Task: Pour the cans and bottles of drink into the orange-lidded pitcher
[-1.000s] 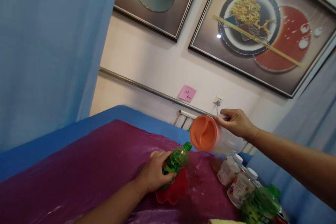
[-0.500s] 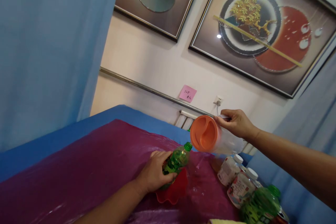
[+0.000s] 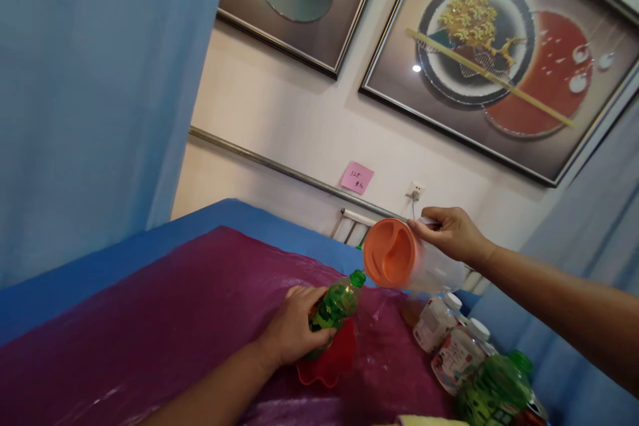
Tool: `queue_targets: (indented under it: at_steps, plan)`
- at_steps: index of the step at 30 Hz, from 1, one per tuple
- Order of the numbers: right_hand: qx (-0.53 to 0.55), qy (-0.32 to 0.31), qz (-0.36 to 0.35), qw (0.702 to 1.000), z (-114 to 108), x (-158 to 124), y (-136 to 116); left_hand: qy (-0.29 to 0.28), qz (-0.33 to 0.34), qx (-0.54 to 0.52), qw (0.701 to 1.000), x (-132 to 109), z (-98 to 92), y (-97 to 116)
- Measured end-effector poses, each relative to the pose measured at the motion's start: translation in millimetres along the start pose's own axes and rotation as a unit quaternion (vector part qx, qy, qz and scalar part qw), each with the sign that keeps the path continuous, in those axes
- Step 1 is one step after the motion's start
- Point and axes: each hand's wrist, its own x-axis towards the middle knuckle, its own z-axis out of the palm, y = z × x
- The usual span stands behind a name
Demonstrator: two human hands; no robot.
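Little room between pitcher and bottle

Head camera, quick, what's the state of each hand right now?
Left hand: closed, holding a slim green plastic bottle.
Right hand: closed, holding an orange-lidded, translucent plastic pitcher.

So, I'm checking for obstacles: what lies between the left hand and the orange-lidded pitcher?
In the head view, a green bottle lies there: the left hand grips it, and its green top points toward the orange-lidded pitcher.
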Motion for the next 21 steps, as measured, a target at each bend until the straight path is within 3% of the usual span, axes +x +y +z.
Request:
queue_targets:
  at_steps: [21]
  plan:
    - [0.007,-0.008,-0.01,1.0,-0.8,0.0,-1.5,-0.011,-0.007,0.002,1.0,0.9,-4.6,6.6]
